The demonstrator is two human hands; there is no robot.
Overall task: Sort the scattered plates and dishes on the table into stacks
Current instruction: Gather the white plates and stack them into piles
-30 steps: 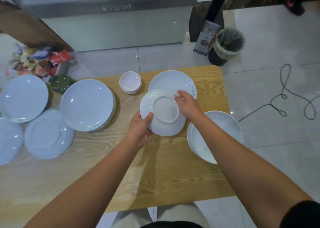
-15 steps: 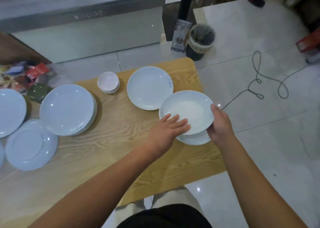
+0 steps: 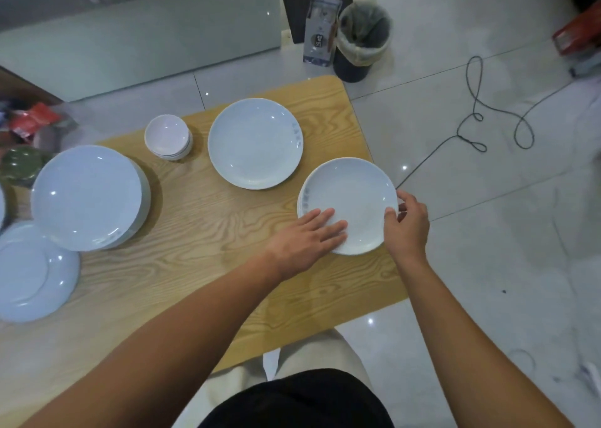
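A white deep plate (image 3: 351,196) lies right side up on top of another one at the right edge of the wooden table (image 3: 195,265); only a sliver of the lower plate's rim shows at the left. My left hand (image 3: 302,242) rests flat on the top plate's near-left rim, fingers stretched out. My right hand (image 3: 406,229) pinches the plate's right rim. Behind them lies a single white plate (image 3: 255,143). Further left are a stack of small white bowls (image 3: 167,136), a stack of large plates (image 3: 86,196) and an upside-down plate (image 3: 32,275).
A green bowl (image 3: 21,164) and snack packets (image 3: 29,122) sit at the far left. On the tiled floor beyond the table stand a lined bin (image 3: 362,40) and a carton (image 3: 320,27). A cable (image 3: 474,109) loops across the floor to the right.
The plate, held bottom-up over the middle a second ago, was turned over, carried right and set down on the plate at the table's right edge. My view has swung right.
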